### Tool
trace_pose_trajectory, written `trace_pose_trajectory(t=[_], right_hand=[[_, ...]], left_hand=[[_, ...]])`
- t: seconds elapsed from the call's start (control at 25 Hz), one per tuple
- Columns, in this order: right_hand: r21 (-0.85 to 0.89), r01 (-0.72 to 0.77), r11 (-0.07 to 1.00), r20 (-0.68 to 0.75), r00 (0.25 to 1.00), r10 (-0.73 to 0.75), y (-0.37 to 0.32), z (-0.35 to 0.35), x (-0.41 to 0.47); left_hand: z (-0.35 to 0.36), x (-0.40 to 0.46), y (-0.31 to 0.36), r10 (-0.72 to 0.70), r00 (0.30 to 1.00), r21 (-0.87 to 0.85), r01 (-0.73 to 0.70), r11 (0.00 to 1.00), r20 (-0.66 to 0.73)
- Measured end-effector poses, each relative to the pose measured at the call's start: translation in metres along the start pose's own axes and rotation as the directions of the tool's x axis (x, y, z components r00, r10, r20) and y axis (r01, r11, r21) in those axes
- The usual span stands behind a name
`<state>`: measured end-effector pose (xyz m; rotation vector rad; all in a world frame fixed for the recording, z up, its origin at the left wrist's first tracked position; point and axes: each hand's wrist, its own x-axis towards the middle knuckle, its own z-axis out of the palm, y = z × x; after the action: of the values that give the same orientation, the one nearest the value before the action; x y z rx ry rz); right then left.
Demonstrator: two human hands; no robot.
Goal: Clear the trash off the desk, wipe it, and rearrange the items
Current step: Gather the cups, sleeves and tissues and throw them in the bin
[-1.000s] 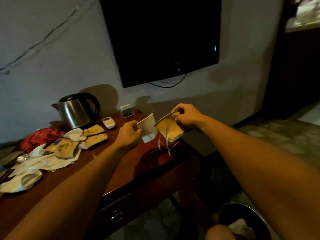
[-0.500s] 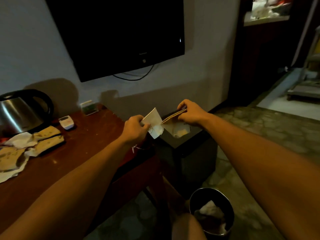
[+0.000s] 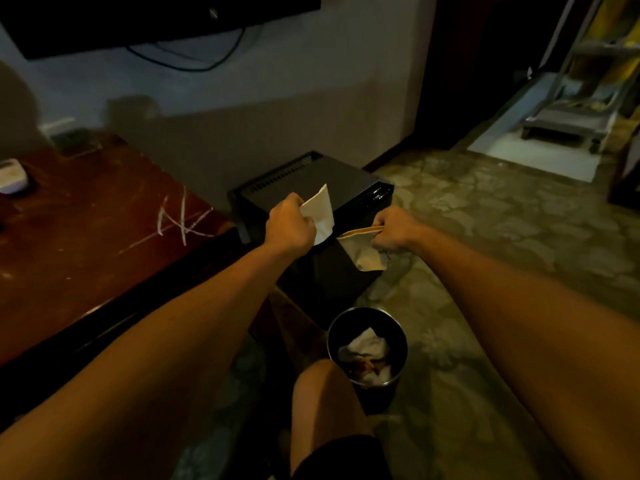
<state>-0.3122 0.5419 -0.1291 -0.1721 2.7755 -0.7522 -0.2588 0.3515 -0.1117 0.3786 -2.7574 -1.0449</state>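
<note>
Both my hands above the trash bin (image 3: 367, 344): left grip (image 3: 291, 226) pinching white paper (image 3: 320, 213), right grip (image 3: 394, 230) pinching brown wrapper (image 3: 363, 251).

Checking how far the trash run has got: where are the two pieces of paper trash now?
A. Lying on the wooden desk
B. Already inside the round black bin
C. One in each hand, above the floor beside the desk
C: the left hand pinches a white folded paper and the right hand grips a tan paper wrapper, both short of the round black bin.
</note>
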Motion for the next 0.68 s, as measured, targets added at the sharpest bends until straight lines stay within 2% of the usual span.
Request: trace_pose_trajectory(t=[0.2,0.32,0.52,0.56,0.68], right_hand=[[-0.022,-0.074,0.997,0.111,0.991,0.076,0.055,0.047,0.015],[0.023,-0.051,0.998,0.134,0.990,0.047,0.077,0.070,0.027],[0.388,-0.088,0.917,0.220,0.975,0.000,0.076,0.080,0.045],[0.390,-0.075,0.918,0.225,0.974,-0.016,0.076,0.082,0.047],[0.250,-0.037,0.967,0.271,0.962,-0.033,0.084,0.094,0.051]], left_hand=[[0.059,0.000,-0.016,0.006,0.997,-0.016,-0.005,1.000,0.079],[0.084,0.004,-0.033,0.029,0.994,0.045,-0.034,0.998,0.105],[0.120,0.006,-0.053,0.062,0.948,0.054,-0.082,0.995,0.312],[0.126,0.006,-0.055,0.068,0.932,0.048,-0.091,0.995,0.357],[0.146,0.006,-0.063,0.027,0.903,0.086,-0.070,0.994,0.430]])
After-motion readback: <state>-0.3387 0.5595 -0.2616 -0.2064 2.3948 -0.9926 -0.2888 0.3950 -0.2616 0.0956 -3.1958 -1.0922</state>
